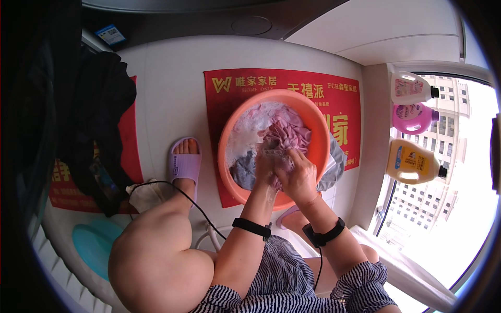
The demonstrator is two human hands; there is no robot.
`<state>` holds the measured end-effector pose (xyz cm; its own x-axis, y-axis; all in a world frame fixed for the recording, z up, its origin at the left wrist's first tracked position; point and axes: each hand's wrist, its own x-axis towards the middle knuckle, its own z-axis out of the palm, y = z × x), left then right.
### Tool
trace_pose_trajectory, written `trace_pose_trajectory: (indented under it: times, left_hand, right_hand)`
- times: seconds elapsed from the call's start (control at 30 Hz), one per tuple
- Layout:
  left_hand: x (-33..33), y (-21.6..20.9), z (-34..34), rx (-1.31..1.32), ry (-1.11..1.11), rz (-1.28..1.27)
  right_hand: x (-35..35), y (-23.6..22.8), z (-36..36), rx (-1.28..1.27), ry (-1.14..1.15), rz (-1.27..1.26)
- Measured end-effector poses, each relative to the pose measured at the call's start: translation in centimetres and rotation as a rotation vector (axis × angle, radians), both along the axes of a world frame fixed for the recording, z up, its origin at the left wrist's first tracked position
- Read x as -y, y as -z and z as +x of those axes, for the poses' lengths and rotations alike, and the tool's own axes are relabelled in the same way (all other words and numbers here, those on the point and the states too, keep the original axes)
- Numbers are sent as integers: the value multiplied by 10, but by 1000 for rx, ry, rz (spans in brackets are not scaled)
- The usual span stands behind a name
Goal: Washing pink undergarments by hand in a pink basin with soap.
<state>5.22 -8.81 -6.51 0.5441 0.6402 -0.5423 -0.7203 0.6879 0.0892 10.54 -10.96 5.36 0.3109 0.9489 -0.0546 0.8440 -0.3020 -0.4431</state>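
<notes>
An orange plastic basin (225, 172) of sudsy water stands in front of me. Bunched pink cloth (288, 130) rises out of the suds, and a grey-blue cloth (243, 170) lies wet at the basin's left side. My right hand (301, 177) is closed round a wet, foamy part of the pink cloth. Close against it, my left hand (265, 166) grips the same cloth, its fingers partly hidden by foam and fabric. Both hands are over the near half of the basin. A black strap circles each forearm.
A red printed mat (211, 104) lies under the basin. Grey cloth (334, 166) rests on the floor at its right. Detergent bottles (412, 160) line the windowsill. Dark clothing (104, 99) hangs at left, above a turquoise basin (94, 245). A black cable (156, 182) runs by my slippered foot.
</notes>
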Motion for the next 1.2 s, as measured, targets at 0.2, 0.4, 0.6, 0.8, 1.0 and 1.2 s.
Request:
trace_pose_trajectory:
  times: [0.2, 0.4, 0.6, 0.8, 1.0, 1.2]
  left_hand:
    - [-14, -32, 7, -408, 153, -95]
    - [-7, 5, -9, -888, 252, 114]
    - [13, 55, -35, -852, 331, 53]
    - [-2, 36, -49, -861, 638, -181]
    - [-13, 22, -40, -781, 421, -139]
    - [-26, 5, -36, -522, 238, -255]
  right_hand:
    - [-35, 27, 48, -186, 431, -399]
    - [-27, 72, 50, -95, 358, -245]
    - [-6, 131, -1, 23, -294, -370]
    - [-25, 177, 8, 62, -275, -873]
    - [-21, 204, 54, -35, -332, -472]
    - [-49, 111, 35, -85, -38, -134]
